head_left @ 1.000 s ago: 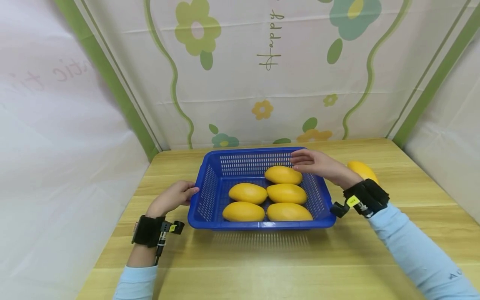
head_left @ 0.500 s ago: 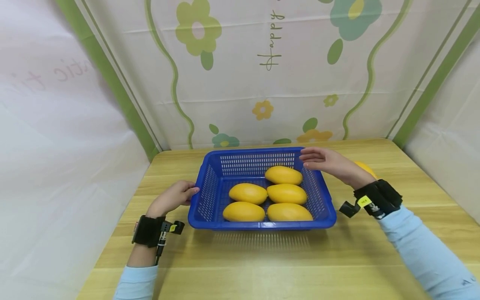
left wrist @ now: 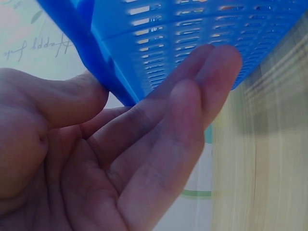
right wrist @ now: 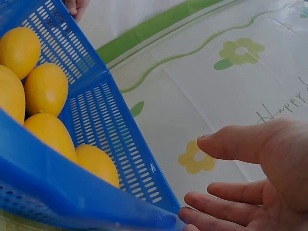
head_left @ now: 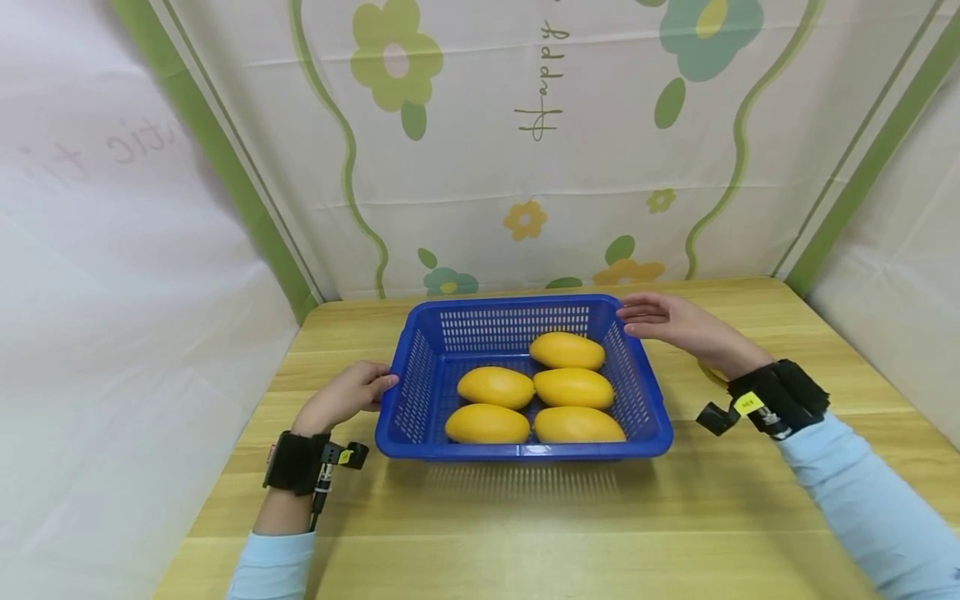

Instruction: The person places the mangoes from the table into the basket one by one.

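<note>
A blue plastic basket (head_left: 525, 451) with slotted walls holds several yellow mangoes (head_left: 573, 388), grouped toward its right and near side. My left hand (head_left: 347, 398) grips the basket's left rim; in the left wrist view the thumb (left wrist: 77, 98) lies on the rim and the fingers reach under it along the outer wall. My right hand (head_left: 678, 325) hovers by the far right corner of the basket, fingers extended and holding nothing. Another mango (head_left: 711, 372) lies on the table right of the basket, mostly hidden behind the right wrist.
The wooden table (head_left: 495, 550) carries the basket. A white cloth (head_left: 480, 150) printed with flowers stands up behind the table's far edge, and pale cloth walls (head_left: 112, 292) flank both sides.
My right hand has moved rightward, from above the far right mango to the basket's corner, covering more of the mango outside. The left hand and basket stay in place.
</note>
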### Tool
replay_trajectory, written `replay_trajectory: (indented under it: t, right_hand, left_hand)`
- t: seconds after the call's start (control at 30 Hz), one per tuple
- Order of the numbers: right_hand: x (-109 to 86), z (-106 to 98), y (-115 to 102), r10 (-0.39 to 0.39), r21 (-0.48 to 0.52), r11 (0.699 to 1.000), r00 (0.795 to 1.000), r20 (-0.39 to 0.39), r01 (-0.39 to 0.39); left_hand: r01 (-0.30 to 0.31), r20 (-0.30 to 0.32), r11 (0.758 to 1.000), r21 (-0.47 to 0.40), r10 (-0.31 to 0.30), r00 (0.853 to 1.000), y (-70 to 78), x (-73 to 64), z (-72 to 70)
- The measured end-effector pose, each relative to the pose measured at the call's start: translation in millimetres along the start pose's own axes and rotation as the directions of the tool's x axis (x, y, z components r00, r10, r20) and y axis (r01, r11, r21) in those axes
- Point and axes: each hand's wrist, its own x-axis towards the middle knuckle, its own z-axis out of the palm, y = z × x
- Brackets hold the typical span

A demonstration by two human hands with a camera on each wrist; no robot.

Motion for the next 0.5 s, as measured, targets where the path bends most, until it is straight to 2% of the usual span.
replay_trajectory:
  t: [0.5]
  right_hand:
    - [-10.2,-12,10,0.028,-0.031,0.999,0.999,-0.035,-0.029]
  left_hand:
    - [-0.003,-0.001,1.0,0.008,0.003,1.0,0.7,-0.4,0.2]
